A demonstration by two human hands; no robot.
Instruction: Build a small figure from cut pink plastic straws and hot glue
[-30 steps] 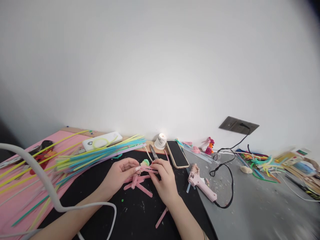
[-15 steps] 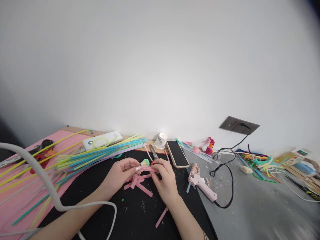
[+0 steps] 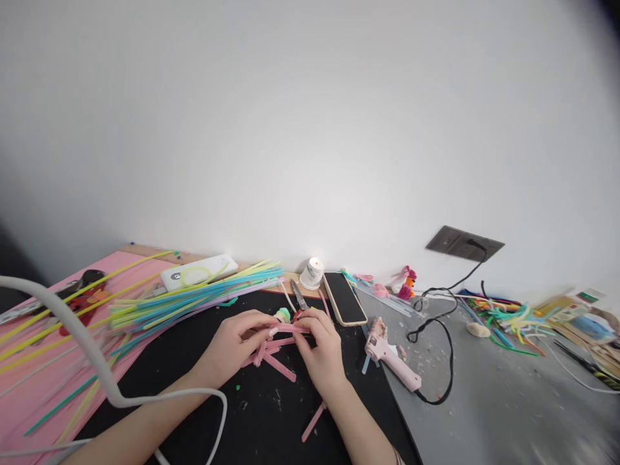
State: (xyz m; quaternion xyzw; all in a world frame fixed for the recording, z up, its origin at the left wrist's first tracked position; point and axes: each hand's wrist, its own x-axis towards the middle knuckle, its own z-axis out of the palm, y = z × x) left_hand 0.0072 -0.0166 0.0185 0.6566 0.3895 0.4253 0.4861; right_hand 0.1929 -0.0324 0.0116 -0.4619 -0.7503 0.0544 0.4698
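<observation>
Between my hands stretches a short pink pipe cleaner (image 3: 285,328). My left hand (image 3: 236,343) pinches its left end, and my right hand (image 3: 320,345) pinches its right end. Below it several cut pink pipe cleaner pieces (image 3: 279,369) lie in a loose pile on the black mat (image 3: 256,420). Just beyond the fingers sits a small green and cream item (image 3: 282,314), partly hidden. The scissors (image 3: 299,296) lie behind my right hand, which covers part of their handles. Another pink piece (image 3: 314,421) lies next to my right forearm.
A bundle of coloured pipe cleaners (image 3: 194,300) and a white power bank (image 3: 198,272) lie at the left. A paper cup (image 3: 312,274), a phone (image 3: 345,298) and a pink glue gun (image 3: 391,356) with a black cord stand to the right. A white cable (image 3: 97,361) crosses the left foreground.
My left hand has shifted slightly right along the pink pipe cleaner, its fingers lying more over it. My right hand stays nearly in place.
</observation>
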